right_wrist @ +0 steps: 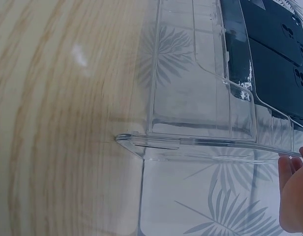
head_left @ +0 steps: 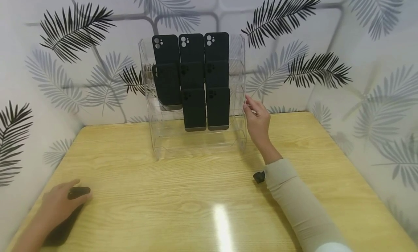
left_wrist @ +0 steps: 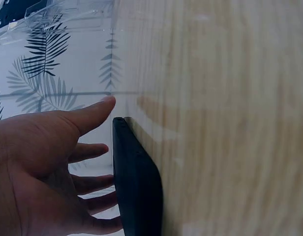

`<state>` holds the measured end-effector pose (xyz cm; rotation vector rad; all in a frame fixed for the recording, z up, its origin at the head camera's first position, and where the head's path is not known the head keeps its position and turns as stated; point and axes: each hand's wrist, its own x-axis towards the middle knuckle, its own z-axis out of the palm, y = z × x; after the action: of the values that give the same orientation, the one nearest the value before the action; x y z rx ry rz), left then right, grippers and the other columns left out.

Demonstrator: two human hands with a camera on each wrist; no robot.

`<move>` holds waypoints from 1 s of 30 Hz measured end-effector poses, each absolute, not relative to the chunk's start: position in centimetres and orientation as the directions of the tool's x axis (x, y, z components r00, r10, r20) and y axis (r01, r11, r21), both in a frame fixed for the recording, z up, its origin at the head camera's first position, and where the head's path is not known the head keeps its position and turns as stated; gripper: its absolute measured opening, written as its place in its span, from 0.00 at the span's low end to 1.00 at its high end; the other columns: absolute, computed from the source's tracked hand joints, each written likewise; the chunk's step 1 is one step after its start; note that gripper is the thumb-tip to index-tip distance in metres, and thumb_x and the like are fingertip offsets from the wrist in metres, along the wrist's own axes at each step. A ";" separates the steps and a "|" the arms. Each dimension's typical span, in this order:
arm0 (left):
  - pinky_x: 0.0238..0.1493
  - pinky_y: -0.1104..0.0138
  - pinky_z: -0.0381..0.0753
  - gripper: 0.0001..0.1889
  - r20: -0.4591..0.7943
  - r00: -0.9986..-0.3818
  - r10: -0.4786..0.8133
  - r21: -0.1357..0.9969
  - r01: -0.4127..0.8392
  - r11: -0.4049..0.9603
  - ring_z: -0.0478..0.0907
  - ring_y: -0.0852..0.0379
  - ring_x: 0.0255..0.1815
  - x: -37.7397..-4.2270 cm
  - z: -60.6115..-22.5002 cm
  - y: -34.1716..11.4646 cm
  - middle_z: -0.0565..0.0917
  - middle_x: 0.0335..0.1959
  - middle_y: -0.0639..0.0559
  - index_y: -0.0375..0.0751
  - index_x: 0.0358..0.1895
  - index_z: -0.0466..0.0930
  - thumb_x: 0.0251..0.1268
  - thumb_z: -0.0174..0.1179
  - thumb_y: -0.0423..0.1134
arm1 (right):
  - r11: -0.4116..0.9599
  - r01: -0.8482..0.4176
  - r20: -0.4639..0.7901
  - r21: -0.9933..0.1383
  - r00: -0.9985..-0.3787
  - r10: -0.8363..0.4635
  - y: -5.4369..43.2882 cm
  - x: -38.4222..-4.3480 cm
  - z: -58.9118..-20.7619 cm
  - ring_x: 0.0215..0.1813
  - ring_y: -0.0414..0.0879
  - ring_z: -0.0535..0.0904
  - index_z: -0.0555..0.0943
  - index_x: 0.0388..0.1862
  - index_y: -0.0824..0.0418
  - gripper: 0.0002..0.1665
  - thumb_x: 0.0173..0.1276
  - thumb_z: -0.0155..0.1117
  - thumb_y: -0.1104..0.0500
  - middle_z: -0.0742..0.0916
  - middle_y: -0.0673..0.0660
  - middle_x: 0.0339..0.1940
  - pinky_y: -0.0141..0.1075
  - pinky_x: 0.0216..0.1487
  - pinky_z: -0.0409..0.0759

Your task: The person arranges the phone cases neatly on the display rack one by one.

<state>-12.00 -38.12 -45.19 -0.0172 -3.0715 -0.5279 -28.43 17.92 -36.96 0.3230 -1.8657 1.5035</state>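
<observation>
At the lower left of the table, my left hand [head_left: 55, 206] is over a dark, flat phone case or stack of cases [head_left: 63, 226]. In the left wrist view its thumb and fingers are spread, with fingertips right at the edge of the black case [left_wrist: 136, 182]. A clear tiered display rack [head_left: 196, 141] stands at the back, carrying black phone cases [head_left: 217, 108] in three tiers. My right hand [head_left: 258, 119] pinches the rack's right side edge; in the right wrist view only its fingers [right_wrist: 294, 191] show, at the end of the clear side panel.
The lowest tier has cases in the middle and on the right. Behind the rack stands a wall with feather-patterned covering [head_left: 277, 70], which also lines both sides of the wooden table [head_left: 183, 194]. A small black object [head_left: 259, 177] shows at my right sleeve cuff.
</observation>
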 end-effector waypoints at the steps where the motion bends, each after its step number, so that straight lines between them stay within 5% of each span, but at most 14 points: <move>1: 0.56 0.27 0.59 0.42 0.005 -1.000 0.006 0.331 0.007 0.944 0.63 0.16 0.59 -11.9 -45.2 -38.3 0.68 0.61 0.13 0.18 0.65 0.66 0.68 0.62 0.57 | 0.294 -0.589 0.654 -0.753 -0.720 0.232 17.9 -28.4 -37.0 0.48 0.59 0.82 0.81 0.60 0.73 0.19 0.70 0.62 0.71 0.85 0.75 0.48 0.21 0.48 0.79; 12: 0.58 0.27 0.60 0.42 -0.023 -1.000 0.001 0.316 -0.007 0.949 0.63 0.15 0.59 -11.5 -45.7 -38.6 0.66 0.61 0.11 0.19 0.66 0.65 0.68 0.61 0.57 | 0.303 -0.596 0.664 -0.744 -0.710 0.235 18.0 -28.4 -36.8 0.47 0.61 0.82 0.81 0.59 0.73 0.19 0.70 0.62 0.72 0.85 0.75 0.47 0.20 0.48 0.79; 30: 0.57 0.30 0.64 0.36 0.159 -0.987 0.019 0.409 0.083 0.909 0.65 0.17 0.60 -12.2 -43.7 -35.4 0.69 0.61 0.15 0.23 0.66 0.68 0.66 0.67 0.48 | 0.303 -0.574 0.644 -0.761 -0.726 0.240 17.9 -28.2 -36.8 0.47 0.61 0.83 0.81 0.59 0.73 0.19 0.70 0.62 0.72 0.85 0.74 0.48 0.21 0.48 0.79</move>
<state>-12.16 -35.37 -43.73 -0.0788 -2.9206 -0.6355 -28.22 17.89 -36.79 0.2972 -1.8803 1.4987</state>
